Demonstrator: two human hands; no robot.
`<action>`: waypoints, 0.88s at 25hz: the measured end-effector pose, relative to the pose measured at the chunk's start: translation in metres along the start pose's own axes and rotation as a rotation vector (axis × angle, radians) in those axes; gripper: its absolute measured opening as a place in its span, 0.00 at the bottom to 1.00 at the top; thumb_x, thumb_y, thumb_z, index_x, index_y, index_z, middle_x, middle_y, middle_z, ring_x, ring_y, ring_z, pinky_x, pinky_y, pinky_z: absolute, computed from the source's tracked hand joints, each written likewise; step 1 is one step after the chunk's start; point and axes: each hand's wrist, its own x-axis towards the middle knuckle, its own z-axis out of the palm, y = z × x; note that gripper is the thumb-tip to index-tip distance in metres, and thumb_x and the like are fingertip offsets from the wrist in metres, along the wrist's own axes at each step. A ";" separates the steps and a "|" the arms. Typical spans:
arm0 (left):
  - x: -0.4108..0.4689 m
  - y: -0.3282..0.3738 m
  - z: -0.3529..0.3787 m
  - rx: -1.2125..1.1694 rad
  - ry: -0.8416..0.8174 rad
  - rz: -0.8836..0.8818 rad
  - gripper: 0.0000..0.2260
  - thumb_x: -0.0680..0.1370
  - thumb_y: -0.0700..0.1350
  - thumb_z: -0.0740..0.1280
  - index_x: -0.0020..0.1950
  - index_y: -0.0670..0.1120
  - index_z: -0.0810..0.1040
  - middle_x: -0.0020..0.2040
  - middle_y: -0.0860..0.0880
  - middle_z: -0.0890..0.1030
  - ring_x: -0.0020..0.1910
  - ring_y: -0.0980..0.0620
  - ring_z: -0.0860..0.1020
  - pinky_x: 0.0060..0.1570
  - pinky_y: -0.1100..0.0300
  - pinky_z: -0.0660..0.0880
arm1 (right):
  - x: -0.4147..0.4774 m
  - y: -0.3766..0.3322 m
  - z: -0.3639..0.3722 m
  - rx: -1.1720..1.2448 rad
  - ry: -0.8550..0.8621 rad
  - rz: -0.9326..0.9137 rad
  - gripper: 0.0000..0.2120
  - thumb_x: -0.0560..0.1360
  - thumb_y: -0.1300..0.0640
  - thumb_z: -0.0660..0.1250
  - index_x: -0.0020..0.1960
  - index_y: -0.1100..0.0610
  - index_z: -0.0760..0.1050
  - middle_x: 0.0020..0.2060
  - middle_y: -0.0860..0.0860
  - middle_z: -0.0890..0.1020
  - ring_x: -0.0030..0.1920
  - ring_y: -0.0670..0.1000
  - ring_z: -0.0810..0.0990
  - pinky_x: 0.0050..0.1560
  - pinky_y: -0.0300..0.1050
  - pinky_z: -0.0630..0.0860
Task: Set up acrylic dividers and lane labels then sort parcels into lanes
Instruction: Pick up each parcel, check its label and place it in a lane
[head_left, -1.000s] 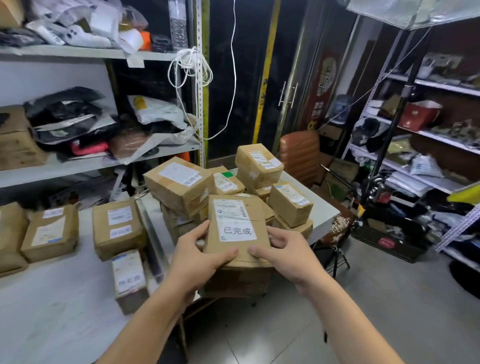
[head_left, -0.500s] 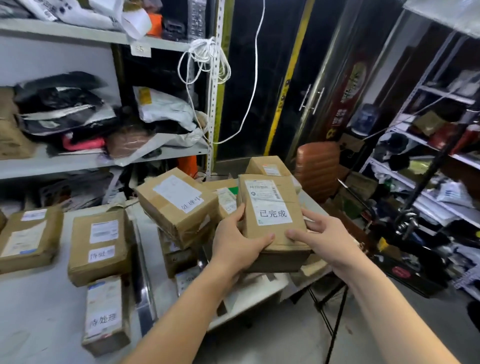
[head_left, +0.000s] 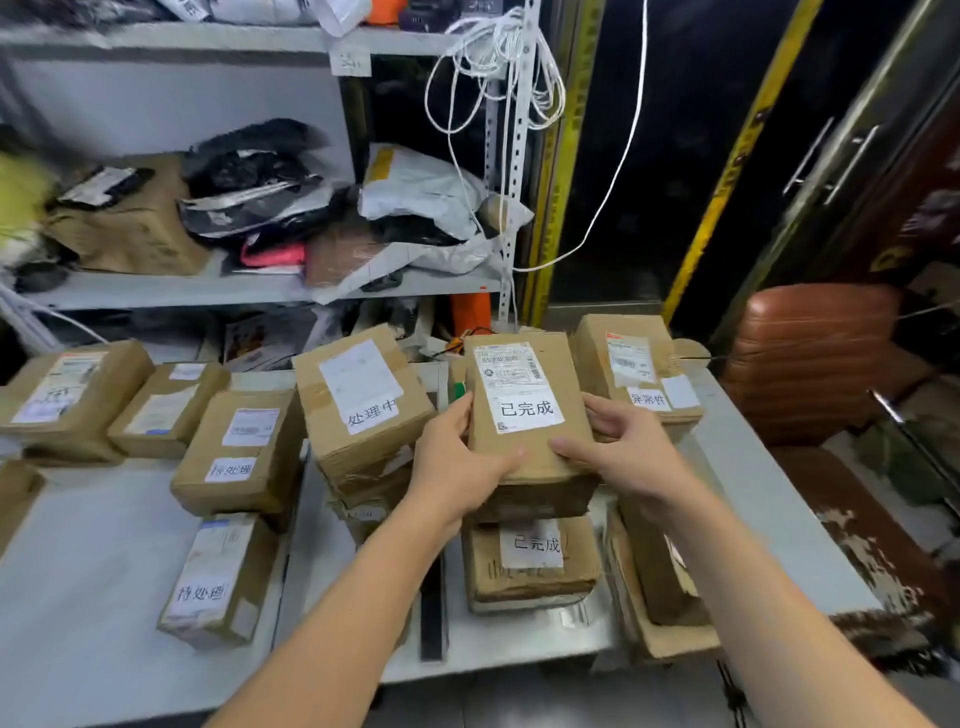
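From the head view, two bare hands hold one brown parcel (head_left: 527, 415) between them. The left hand (head_left: 460, 465) clasps its left edge with the thumb laid over the near corner, and the right hand (head_left: 626, 452) clasps its right edge the same way, fingers curled round the side. This parcel's white label reads 已完成. It sits over the third lane from the left on the white table (head_left: 93, 613), directly above a second 已完成 parcel (head_left: 530, 564) lying flat there; whether the two touch cannot be told. That makes two parcels so marked. Two more read 待处理: one further back (head_left: 239, 452) and one nearer (head_left: 218, 579), both in the lane on the left. One parcel marked 处理中 (head_left: 361, 402) tops a small stack just left of the held one. One marked 异常件 (head_left: 636, 371) stands just right of it, behind the right hand. Two back-left parcels (head_left: 72, 395) (head_left: 166, 405) carry labels too blurred to read. A dark strip (head_left: 434, 618) lies on the table between the stack and the lower 已完成 parcel. Behind, a metal shelf (head_left: 208, 291) holds bags, with one white cord (head_left: 493, 78) looped above.
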 end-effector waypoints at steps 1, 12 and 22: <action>0.004 0.000 0.005 0.014 0.023 -0.019 0.39 0.68 0.38 0.81 0.76 0.51 0.71 0.62 0.59 0.80 0.54 0.69 0.76 0.59 0.62 0.76 | 0.009 0.006 -0.003 -0.005 -0.029 -0.001 0.34 0.68 0.59 0.82 0.72 0.53 0.76 0.58 0.45 0.86 0.57 0.42 0.84 0.61 0.46 0.81; 0.005 -0.023 0.020 0.145 0.059 -0.057 0.40 0.71 0.42 0.80 0.77 0.60 0.65 0.58 0.69 0.75 0.55 0.74 0.74 0.49 0.74 0.73 | 0.025 0.039 -0.001 -0.025 -0.082 0.048 0.36 0.69 0.56 0.81 0.74 0.50 0.74 0.60 0.42 0.84 0.60 0.41 0.81 0.64 0.50 0.80; -0.004 -0.006 0.008 0.413 0.071 0.001 0.44 0.66 0.62 0.78 0.79 0.57 0.65 0.70 0.59 0.76 0.62 0.54 0.78 0.62 0.49 0.78 | 0.012 0.014 -0.005 -0.282 0.002 -0.019 0.39 0.71 0.51 0.80 0.78 0.53 0.67 0.71 0.50 0.77 0.71 0.49 0.74 0.66 0.46 0.73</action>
